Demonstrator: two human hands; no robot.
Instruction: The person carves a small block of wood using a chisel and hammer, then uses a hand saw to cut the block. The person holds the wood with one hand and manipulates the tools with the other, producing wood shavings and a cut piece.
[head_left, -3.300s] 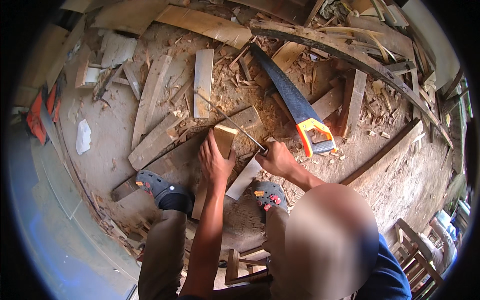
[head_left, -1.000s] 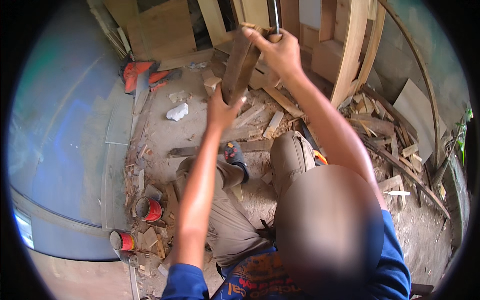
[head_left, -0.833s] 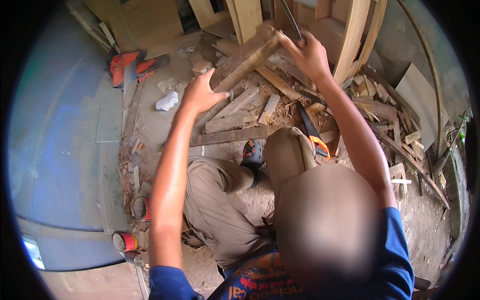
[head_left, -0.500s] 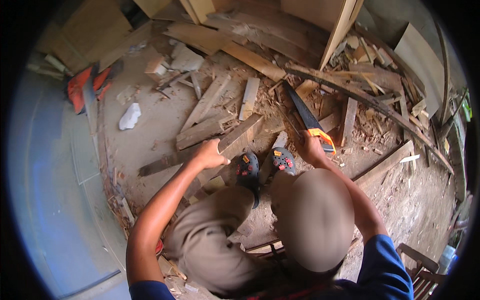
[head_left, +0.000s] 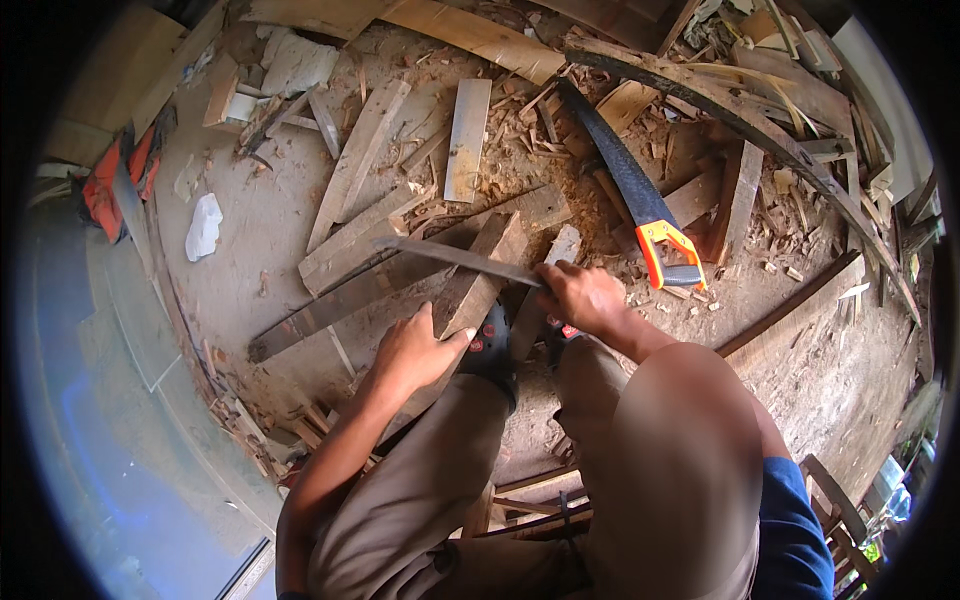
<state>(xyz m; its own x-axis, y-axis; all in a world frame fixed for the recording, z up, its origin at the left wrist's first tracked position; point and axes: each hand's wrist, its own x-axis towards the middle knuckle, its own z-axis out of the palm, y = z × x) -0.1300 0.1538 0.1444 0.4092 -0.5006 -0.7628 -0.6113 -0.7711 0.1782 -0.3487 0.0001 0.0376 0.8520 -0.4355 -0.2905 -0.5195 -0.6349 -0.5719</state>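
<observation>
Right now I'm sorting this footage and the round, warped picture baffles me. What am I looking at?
It comes from a wide fisheye camera worn on a person's head, looking down, so straight edges bend near the rim. No machine here: two bare hands. The left hand presses on a wooden block lying on the dusty ground. The right hand has its fingers wrapped around the end of a long flat metal tool laid across that block. Nearby lie a handsaw with an orange handle and scattered wood offcuts.
</observation>
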